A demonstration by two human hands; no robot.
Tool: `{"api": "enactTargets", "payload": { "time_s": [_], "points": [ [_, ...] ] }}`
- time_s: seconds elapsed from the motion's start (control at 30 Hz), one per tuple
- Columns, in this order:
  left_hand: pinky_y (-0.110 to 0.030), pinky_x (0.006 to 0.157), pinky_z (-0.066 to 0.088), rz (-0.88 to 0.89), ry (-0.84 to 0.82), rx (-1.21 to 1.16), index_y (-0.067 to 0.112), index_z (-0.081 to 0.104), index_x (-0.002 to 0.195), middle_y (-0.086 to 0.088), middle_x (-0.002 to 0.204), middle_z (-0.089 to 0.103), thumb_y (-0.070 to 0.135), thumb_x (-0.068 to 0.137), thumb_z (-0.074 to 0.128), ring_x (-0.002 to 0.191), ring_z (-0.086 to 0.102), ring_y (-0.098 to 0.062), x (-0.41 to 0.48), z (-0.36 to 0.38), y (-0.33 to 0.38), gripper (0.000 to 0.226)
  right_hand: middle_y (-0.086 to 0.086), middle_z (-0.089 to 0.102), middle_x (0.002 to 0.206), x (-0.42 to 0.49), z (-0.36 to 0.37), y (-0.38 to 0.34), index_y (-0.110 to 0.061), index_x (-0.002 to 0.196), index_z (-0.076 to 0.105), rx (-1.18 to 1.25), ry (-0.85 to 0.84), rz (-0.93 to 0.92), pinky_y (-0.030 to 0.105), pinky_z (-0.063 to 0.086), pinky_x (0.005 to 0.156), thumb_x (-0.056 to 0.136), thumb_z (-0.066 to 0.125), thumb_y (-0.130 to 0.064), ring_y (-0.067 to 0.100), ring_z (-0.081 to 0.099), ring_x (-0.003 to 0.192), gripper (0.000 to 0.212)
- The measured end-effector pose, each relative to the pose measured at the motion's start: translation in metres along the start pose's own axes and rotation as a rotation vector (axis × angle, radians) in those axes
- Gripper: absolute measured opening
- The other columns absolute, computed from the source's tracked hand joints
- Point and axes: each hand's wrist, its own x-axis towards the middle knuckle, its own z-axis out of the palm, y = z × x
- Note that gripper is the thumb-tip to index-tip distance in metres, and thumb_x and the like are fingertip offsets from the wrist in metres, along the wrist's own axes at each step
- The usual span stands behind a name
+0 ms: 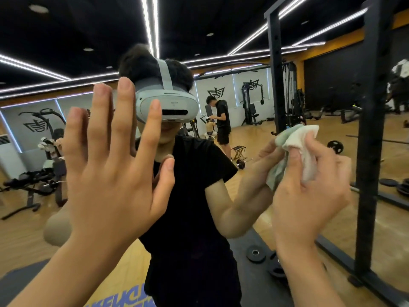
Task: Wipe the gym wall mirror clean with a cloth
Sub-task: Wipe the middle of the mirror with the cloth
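Both hands are up at the mirror (pixel 254 103): the left hand (pixel 110 173) is flat with straight, spread fingers and seems to lean on the glass, while the right hand (pixel 309 191) pinches the bunched white cloth (pixel 298 140) against the mirror's right part. I judge that the bare palm may leave fresh prints on the mirror, and that such a small wad may skip spots.

A black steel rack (pixel 369 129) stands at the right of the frame. Black weight plates (pixel 255 255) lie on a dark mat (pixel 247 282) at lower centre. White light strips (pixel 152 23) cross the black ceiling (pixel 88 23). A weight bench (pixel 33 180) occupies the left. A person in black (pixel 222 120) stands at centre, near a cable machine (pixel 251 103).
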Motion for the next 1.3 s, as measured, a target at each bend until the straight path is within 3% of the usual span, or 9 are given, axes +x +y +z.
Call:
{"api": "enactTargets", "payload": {
  "time_s": [0.13, 0.3, 0.5, 0.77, 0.93, 1.03, 1.17, 1.23, 1.3],
  "points": [
    [-0.057, 0.129, 0.005, 0.005, 0.002, 0.009, 0.011, 0.027, 0.167, -0.024, 0.174, 0.014, 0.044, 0.107, 0.040, 0.161, 0.012, -0.044, 0.000, -0.001, 0.000, 0.069, 0.004, 0.049, 0.097, -0.062, 0.023, -0.060, -0.012, 0.125, 0.072, 0.130, -0.096, -0.143, 0.025, 0.047, 0.079, 0.099, 0.065, -0.016, 0.022, 0.054, 0.085, 0.027],
    [-0.057, 0.130, 0.006, 0.020, 0.006, 0.009, 0.011, 0.026, 0.167, -0.023, 0.174, 0.013, 0.045, 0.107, 0.039, 0.161, 0.011, -0.043, 0.000, -0.002, -0.002, 0.071, 0.011, 0.057, 0.091, -0.049, 0.010, -0.036, -0.013, 0.130, 0.070, 0.128, -0.277, -0.523, 0.046, 0.053, 0.065, 0.102, 0.066, -0.013, 0.029, 0.059, 0.078, 0.028],
    [-0.059, 0.130, 0.006, 0.007, -0.006, 0.013, 0.013, 0.022, 0.168, -0.022, 0.175, 0.011, 0.045, 0.105, 0.039, 0.162, 0.009, -0.042, -0.001, 0.000, 0.000, 0.073, -0.001, 0.057, 0.104, -0.021, 0.004, -0.020, -0.025, 0.125, 0.069, 0.111, -0.016, 0.027, 0.026, 0.057, 0.077, 0.095, 0.075, -0.017, 0.014, 0.063, 0.089, 0.031],
    [-0.057, 0.130, 0.006, 0.006, -0.001, 0.009, 0.012, 0.026, 0.167, -0.022, 0.174, 0.014, 0.045, 0.106, 0.040, 0.162, 0.011, -0.042, 0.000, -0.002, -0.001, 0.071, 0.002, 0.055, 0.094, -0.069, -0.002, -0.028, -0.021, 0.130, 0.067, 0.149, -0.255, -0.419, 0.043, 0.051, 0.068, 0.095, 0.071, -0.013, 0.022, 0.056, 0.081, 0.037],
    [-0.058, 0.130, 0.007, -0.003, -0.007, 0.012, 0.012, 0.026, 0.167, -0.021, 0.174, 0.013, 0.045, 0.106, 0.040, 0.161, 0.011, -0.042, -0.001, -0.002, 0.000, 0.070, 0.003, 0.056, 0.103, -0.026, 0.001, -0.015, -0.021, 0.123, 0.070, 0.150, -0.076, -0.030, 0.039, 0.058, 0.075, 0.094, 0.076, -0.012, 0.021, 0.063, 0.087, 0.030],
    [-0.058, 0.130, 0.006, 0.000, -0.008, 0.023, 0.012, 0.026, 0.167, -0.022, 0.174, 0.013, 0.044, 0.107, 0.039, 0.162, 0.011, -0.042, -0.001, -0.002, -0.001, 0.070, 0.004, 0.054, 0.097, -0.056, 0.009, -0.041, -0.015, 0.122, 0.072, 0.154, -0.103, -0.123, 0.023, 0.053, 0.075, 0.094, 0.074, -0.010, 0.013, 0.056, 0.081, 0.028],
    [-0.056, 0.130, 0.005, 0.003, -0.009, 0.016, 0.012, 0.026, 0.167, -0.021, 0.175, 0.013, 0.044, 0.107, 0.039, 0.162, 0.010, -0.041, -0.001, -0.003, -0.001, 0.070, 0.002, 0.052, 0.098, -0.065, 0.001, -0.035, -0.021, 0.130, 0.062, 0.120, -0.299, -0.483, 0.040, 0.049, 0.069, 0.093, 0.072, -0.006, 0.018, 0.053, 0.084, 0.041],
    [-0.057, 0.130, 0.007, -0.002, -0.005, 0.011, 0.012, 0.026, 0.167, -0.021, 0.175, 0.014, 0.044, 0.106, 0.039, 0.162, 0.011, -0.041, -0.001, -0.002, -0.001, 0.069, 0.004, 0.054, 0.102, -0.035, -0.003, -0.014, -0.017, 0.126, 0.065, 0.043, -0.213, -0.432, 0.043, 0.051, 0.069, 0.093, 0.071, -0.005, 0.018, 0.055, 0.085, 0.035],
    [-0.059, 0.130, 0.010, -0.003, 0.001, 0.011, 0.012, 0.028, 0.167, -0.021, 0.174, 0.015, 0.043, 0.106, 0.039, 0.162, 0.012, -0.041, -0.001, -0.002, 0.000, 0.069, 0.010, 0.059, 0.106, -0.002, -0.006, -0.004, -0.012, 0.123, 0.069, 0.036, -0.082, -0.180, 0.028, 0.054, 0.075, 0.097, 0.069, -0.012, 0.006, 0.058, 0.086, 0.026]
  ]
}}
